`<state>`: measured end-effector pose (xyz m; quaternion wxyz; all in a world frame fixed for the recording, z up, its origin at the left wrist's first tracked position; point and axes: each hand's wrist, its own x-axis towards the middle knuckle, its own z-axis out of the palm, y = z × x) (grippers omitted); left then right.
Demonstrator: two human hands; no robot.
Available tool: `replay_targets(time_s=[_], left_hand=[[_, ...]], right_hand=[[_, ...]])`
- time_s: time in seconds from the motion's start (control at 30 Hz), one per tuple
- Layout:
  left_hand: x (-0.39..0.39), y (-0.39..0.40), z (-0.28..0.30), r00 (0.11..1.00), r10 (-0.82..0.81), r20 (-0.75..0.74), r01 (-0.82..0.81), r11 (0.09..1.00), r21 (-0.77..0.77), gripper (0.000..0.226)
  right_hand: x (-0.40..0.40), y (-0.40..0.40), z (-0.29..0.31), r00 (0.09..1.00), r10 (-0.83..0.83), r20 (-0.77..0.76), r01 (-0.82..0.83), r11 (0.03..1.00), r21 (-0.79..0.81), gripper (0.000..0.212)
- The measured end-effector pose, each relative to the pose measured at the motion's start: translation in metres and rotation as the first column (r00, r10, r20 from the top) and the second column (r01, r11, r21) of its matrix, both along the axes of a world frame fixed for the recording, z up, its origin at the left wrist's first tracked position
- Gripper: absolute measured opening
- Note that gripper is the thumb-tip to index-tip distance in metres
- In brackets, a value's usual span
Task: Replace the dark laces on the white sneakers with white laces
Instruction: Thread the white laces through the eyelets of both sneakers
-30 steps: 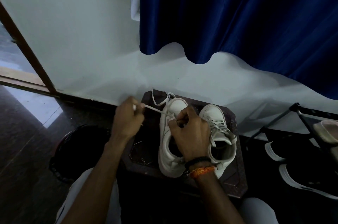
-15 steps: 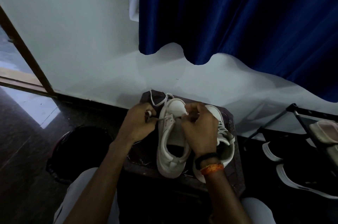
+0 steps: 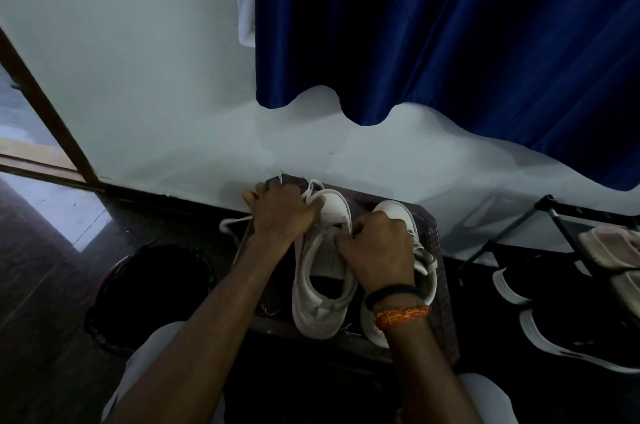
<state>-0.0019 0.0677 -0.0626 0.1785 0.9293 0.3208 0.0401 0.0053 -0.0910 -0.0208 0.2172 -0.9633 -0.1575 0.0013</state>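
A thin white lace (image 3: 239, 221) hangs in a loop just left of the left hand (image 3: 282, 212). That hand sits by the toe of the left white leather sneaker (image 3: 323, 264), fingers curled over, and the lace seems to run into them; I cannot tell how tight they hold. The sneaker's long side points away from the person, toe to the wall. It stands on a small dark brown stool (image 3: 434, 250). The right hand (image 3: 379, 250) is closed, fingertips pinching at the shoe's lace holes, just right of the tongue. The holes lie right under these fingers, so the right hand is nearer for threading. The other white sneaker (image 3: 398, 212) stands just beside, already laced white.
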Motion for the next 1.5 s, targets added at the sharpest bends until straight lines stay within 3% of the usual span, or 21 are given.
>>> replay_targets(time_s=[0.07, 0.17, 0.23, 0.3, 0.37, 0.43, 0.57, 0.73, 0.83, 0.93, 1.0, 1.07, 1.1, 1.2, 1.27, 1.37, 1.5], left_hand=[[0.007, 0.002, 0.006, 0.999, -0.030, -0.022, 0.025, 0.981, -0.190, 0.049], [0.011, 0.005, 0.018, 0.995, -0.041, 0.087, 0.070, 0.931, -0.359, 0.016], [0.011, 0.006, 0.027, 0.978, 0.020, 0.205, 0.076, 0.889, -0.452, 0.021], [0.012, 0.007, 0.035, 0.946, 0.109, 0.306, 0.128, 0.742, -0.658, 0.018], [0.011, 0.004, 0.045, 0.917, 0.172, 0.359, 0.229, 0.508, -0.830, 0.011], [0.011, 0.001, 0.058, 0.889, 0.196, 0.413, 0.312, 0.398, -0.862, 0.010], [0.019, 0.000, 0.083, 0.801, 0.212, 0.561, 0.436, 0.435, -0.788, 0.021], [0.029, 0.005, 0.129, 0.692, 0.239, 0.681, 0.534, 0.466, -0.705, 0.018], [0.023, 0.003, 0.143, 0.735, 0.006, 0.678, 0.582, 0.508, -0.635, 0.006], [0.011, -0.005, 0.141, 0.759, -0.268, 0.594, 0.644, 0.448, -0.620, 0.005], [0.005, -0.007, 0.138, 0.744, -0.378, 0.550, 0.667, 0.398, -0.629, 0.002], [0.001, -0.006, 0.135, 0.725, -0.409, 0.554, 0.686, 0.359, -0.633, 0.002], [-0.002, -0.003, 0.134, 0.722, -0.392, 0.570, 0.689, 0.344, -0.637, 0.003], [-0.010, 0.011, 0.131, 0.719, -0.265, 0.643, 0.692, 0.360, -0.626, 0.007], [-0.016, 0.026, 0.127, 0.703, -0.096, 0.705, 0.677, 0.395, -0.621, 0.011], [-0.026, 0.050, 0.118, 0.647, 0.203, 0.735, 0.622, 0.415, -0.663, 0.016], [-0.035, 0.078, 0.097, 0.575, 0.521, 0.631, 0.366, 0.526, -0.767, 0.017]], right_hand=[[0.002, 0.002, -0.002, 1.000, -0.001, -0.018, 0.001, 1.000, -0.003, 0.027], [0.005, 0.004, -0.005, 0.999, 0.013, -0.037, -0.013, 1.000, -0.005, 0.027], [0.007, 0.005, -0.004, 0.998, 0.033, -0.045, -0.034, 0.999, -0.019, 0.026], [0.008, 0.004, -0.002, 0.997, 0.045, -0.058, -0.047, 0.999, -0.026, 0.024], [0.008, 0.004, 0.001, 0.996, 0.051, -0.068, -0.053, 0.998, -0.021, 0.023], [0.007, 0.003, 0.001, 0.996, 0.061, -0.066, -0.062, 0.998, -0.019, 0.022], [0.011, 0.002, 0.000, 0.993, 0.082, -0.084, -0.084, 0.996, -0.019, 0.024], [0.011, -0.001, 0.000, 0.990, 0.111, -0.086, -0.110, 0.994, 0.018, 0.027], [0.017, 0.000, 0.003, 0.995, 0.082, -0.060, -0.067, 0.974, 0.216, 0.051], [0.027, -0.001, 0.011, 0.988, 0.146, -0.053, -0.103, 0.875, 0.474, 0.067], [0.032, -0.001, 0.015, 0.966, 0.257, -0.014, -0.202, 0.791, 0.578, 0.049], [0.038, -0.001, 0.016, 0.945, 0.326, 0.032, -0.275, 0.737, 0.617, 0.017], [0.040, -0.002, 0.017, 0.940, 0.339, 0.045, -0.292, 0.727, 0.622, 0.004], [0.047, -0.011, 0.020, 0.974, 0.226, 0.013, -0.182, 0.745, 0.641, 0.021], [0.055, -0.019, 0.023, 0.985, 0.171, 0.007, -0.137, 0.759, 0.637, 0.015], [0.065, -0.027, 0.023, 0.989, 0.143, 0.029, -0.141, 0.877, 0.459, 0.013], [0.074, -0.036, 0.020, 0.993, 0.109, 0.042, -0.117, 0.934, 0.338, 0.020]])
